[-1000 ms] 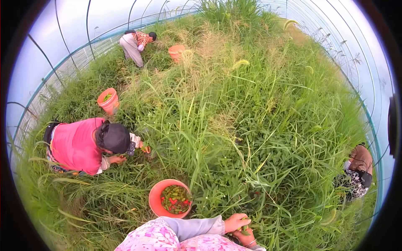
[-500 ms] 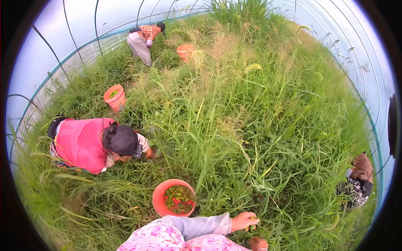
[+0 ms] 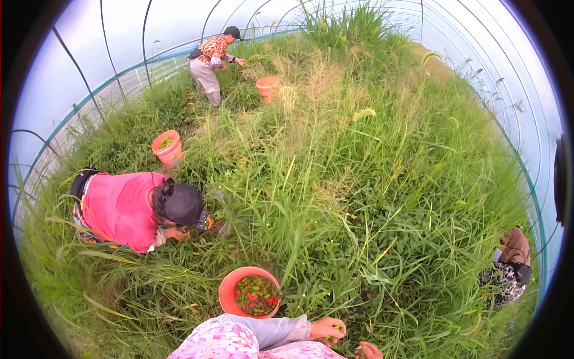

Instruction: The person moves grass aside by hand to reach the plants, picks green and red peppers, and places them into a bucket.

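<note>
- Inside a big plastic-film tunnel (image 3: 179, 15), pale and milky, with dark ribs arching overhead.
- Underfoot, basically a jungle: grass and leafy plants (image 3: 353, 179), tall, uneven, running close to the film on both sides. Thickest up the middle, so not much of a walkway to spot.
- Three other people around, all well apart: pink top (image 3: 122, 206) bent low at left, patterned top (image 3: 206, 51) far back, brown top (image 3: 515, 246) at the right edge, half swallowed by greenery.
- Own floral clothing (image 3: 215, 340) cut off by the bottom edge.
- Close by, an orange bucket (image 3: 227, 293) just past the lilac sleeve (image 3: 284, 329); can't tell if touching. Two more further back, one at left (image 3: 170, 157) and one near the patterned top (image 3: 267, 90).
- Left hand (image 3: 324, 328) with fingers curled round a green pepper (image 3: 339, 327), right above the leaves.
- Right hand (image 3: 369, 350) just beside, chopped by the frame; can't tell if gripping anything.
- Red and green peppers (image 3: 257, 293) heaped in the near bucket, too jumbled to count.
</note>
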### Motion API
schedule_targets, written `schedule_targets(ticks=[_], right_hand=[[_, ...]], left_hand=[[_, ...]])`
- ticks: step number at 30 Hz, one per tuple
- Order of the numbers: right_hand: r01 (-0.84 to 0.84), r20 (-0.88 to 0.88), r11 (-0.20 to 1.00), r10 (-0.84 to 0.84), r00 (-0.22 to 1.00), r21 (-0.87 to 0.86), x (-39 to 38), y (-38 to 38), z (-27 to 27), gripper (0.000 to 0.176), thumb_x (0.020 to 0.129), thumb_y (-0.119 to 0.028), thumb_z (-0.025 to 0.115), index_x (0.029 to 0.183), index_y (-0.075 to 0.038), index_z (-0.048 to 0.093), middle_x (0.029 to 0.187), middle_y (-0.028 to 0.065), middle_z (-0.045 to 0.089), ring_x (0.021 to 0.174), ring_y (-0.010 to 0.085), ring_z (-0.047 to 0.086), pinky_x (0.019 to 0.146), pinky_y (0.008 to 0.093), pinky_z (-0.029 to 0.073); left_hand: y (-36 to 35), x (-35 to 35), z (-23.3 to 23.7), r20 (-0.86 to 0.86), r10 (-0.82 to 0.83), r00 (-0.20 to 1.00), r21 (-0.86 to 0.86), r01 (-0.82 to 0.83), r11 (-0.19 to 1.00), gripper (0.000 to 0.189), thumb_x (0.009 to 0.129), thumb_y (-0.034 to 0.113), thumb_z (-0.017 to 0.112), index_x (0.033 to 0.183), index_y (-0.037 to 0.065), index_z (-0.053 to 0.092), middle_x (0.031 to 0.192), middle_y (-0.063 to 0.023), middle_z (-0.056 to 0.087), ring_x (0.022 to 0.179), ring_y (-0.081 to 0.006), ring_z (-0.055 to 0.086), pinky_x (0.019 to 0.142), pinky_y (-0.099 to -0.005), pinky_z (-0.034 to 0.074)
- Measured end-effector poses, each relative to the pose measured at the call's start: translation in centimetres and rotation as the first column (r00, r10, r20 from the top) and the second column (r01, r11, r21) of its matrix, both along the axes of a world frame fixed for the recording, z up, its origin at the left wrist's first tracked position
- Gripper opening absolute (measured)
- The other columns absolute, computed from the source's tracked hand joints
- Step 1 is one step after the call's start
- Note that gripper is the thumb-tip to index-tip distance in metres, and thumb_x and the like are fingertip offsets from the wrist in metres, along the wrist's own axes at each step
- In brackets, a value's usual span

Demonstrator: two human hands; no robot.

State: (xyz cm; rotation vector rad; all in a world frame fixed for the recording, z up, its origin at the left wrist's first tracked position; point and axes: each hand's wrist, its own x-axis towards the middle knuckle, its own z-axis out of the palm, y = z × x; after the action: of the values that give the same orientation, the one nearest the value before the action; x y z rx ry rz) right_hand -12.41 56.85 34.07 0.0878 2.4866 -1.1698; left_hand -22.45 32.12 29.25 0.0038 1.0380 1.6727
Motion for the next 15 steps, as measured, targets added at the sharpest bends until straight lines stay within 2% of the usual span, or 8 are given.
schedule_targets(ticks=[3, 5, 6, 8, 9, 11, 13, 15], right_hand=[[0.207, -0.09, 0.938, -0.239, 0.967, -0.277, -3.9, -5.5, 5.5, 0.03, 0.087, -0.022, 0.058, 0.112, -0.007, 0.055, 0.107, 0.012, 0.06, 0.096, 0.026, 0.058, 0.081, 0.0355, 0.047], [0.56, 0.369, 0.601, -0.422, 0.828, -0.571, -5.5, -6.3, 5.1, 0.034, 0.086, -0.023, 0.058, 0.116, -0.007, 0.054, 0.116, 0.0134, 0.057, 0.107, 0.0265, 0.054, 0.089, 0.0382, 0.044], [0.72, 0.596, 0.359, -0.404, 0.694, -0.594, -6.6, -6.6, 4.3, 0.036, 0.086, -0.024, 0.058, 0.118, -0.007, 0.053, 0.12, 0.0141, 0.055, 0.112, 0.0268, 0.052, 0.092, 0.0395, 0.042], [0.66, 0.561, 0.22, -0.378, 0.737, -0.718, -8.6, -6.2, 0.1, 0.023, 0.085, -0.032, 0.057, 0.098, -0.013, 0.059, 0.082, 0.0068, 0.061, 0.065, 0.0212, 0.057, 0.047, 0.0308, 0.042], [0.661, 0.614, 0.09, -0.294, 0.732, -0.745, -9.5, -6.7, 1.2, 0.022, 0.089, -0.027, 0.054, 0.107, -0.015, 0.054, 0.088, 0.0027, 0.057, 0.068, 0.0135, 0.051, 0.048, 0.023, 0.038], [0.632, 0.623, -0.078, -0.297, 0.723, -0.771, -11.8, -7.8, 2.4, 0.024, 0.088, -0.025, 0.055, 0.107, -0.01, 0.052, 0.087, 0.0047, 0.056, 0.069, 0.0132, 0.051, 0.049, 0.0231, 0.038], [0.56, 0.578, -0.152, -0.294, 0.761, -0.815, -13.5, -8.9, 3.5, 0.023, 0.089, -0.025, 0.054, 0.106, -0.01, 0.052, 0.088, 0.0038, 0.056, 0.069, 0.013, 0.05, 0.048, 0.0226, 0.037], [0.542, 0.572, -0.184, -0.284, 0.769, -0.82, -14.4, -9.4, 3.6, 0.023, 0.089, -0.025, 0.055, 0.105, -0.01, 0.052, 0.088, 0.0038, 0.056, 0.069, 0.0132, 0.05, 0.049, 0.0225, 0.037]], left_hand=[[0.2, -0.3, 1.4, -0.029, 0.041, 0.999, -0.042, -0.042, 0.998, 0.023, 0.081, 0.026, 0.064, 0.095, 0.011, 0.054, 0.081, 0.0011, 0.053, 0.066, -0.0084, 0.052, 0.053, -0.0263, 0.048], [0.3, -0.3, 2.0, -0.119, 0.055, 0.991, -0.079, -0.065, 0.995, 0.025, 0.08, 0.028, 0.066, 0.094, 0.011, 0.054, 0.079, 0.001, 0.053, 0.064, -0.0078, 0.05, 0.052, -0.0256, 0.048], [-0.2, -0.6, 2.0, -0.189, 0.074, 0.979, -0.09, -0.092, 0.992, 0.025, 0.08, 0.029, 0.066, 0.093, 0.011, 0.054, 0.077, 0.0009, 0.053, 0.064, -0.0078, 0.05, 0.051, -0.0254, 0.048], [-0.4, -0.5, 2.3, -0.285, 0.048, 0.957, -0.092, -0.078, 0.993, 0.027, 0.079, 0.03, 0.067, 0.092, 0.011, 0.055, 0.074, 0.0008, 0.053, 0.064, -0.0078, 0.05, 0.051, -0.025, 0.047], [-0.7, -0.5, 3.9, -0.134, 0.087, 0.987, -0.108, -0.101, 0.989, 0.017, 0.083, 0.019, 0.065, 0.094, 0.009, 0.057, 0.084, -0.0004, 0.057, 0.071, -0.0099, 0.055, 0.057, -0.028, 0.051], [-1.1, -0.9, 6.0, -0.091, 0.167, 0.982, -0.097, -0.176, 0.98, 0.02, 0.082, 0.017, 0.064, 0.099, 0.008, 0.057, 0.08, -0.001, 0.055, 0.069, -0.0107, 0.055, 0.056, -0.0266, 0.051], [-1.4, -0.9, 7.5, -0.056, 0.234, 0.971, -0.016, -0.235, 0.972, 0.028, 0.083, 0.017, 0.064, 0.108, 0.007, 0.057, 0.084, -0.002, 0.057, 0.071, -0.0122, 0.056, 0.06, -0.0276, 0.051], [-1.1, -1.3, 7.4, -0.071, 0.218, 0.973, -0.053, -0.222, 0.974, 0.026, 0.084, 0.017, 0.063, 0.108, 0.007, 0.058, 0.085, -0.0008, 0.058, 0.07, -0.0124, 0.057, 0.061, -0.0296, 0.051]])
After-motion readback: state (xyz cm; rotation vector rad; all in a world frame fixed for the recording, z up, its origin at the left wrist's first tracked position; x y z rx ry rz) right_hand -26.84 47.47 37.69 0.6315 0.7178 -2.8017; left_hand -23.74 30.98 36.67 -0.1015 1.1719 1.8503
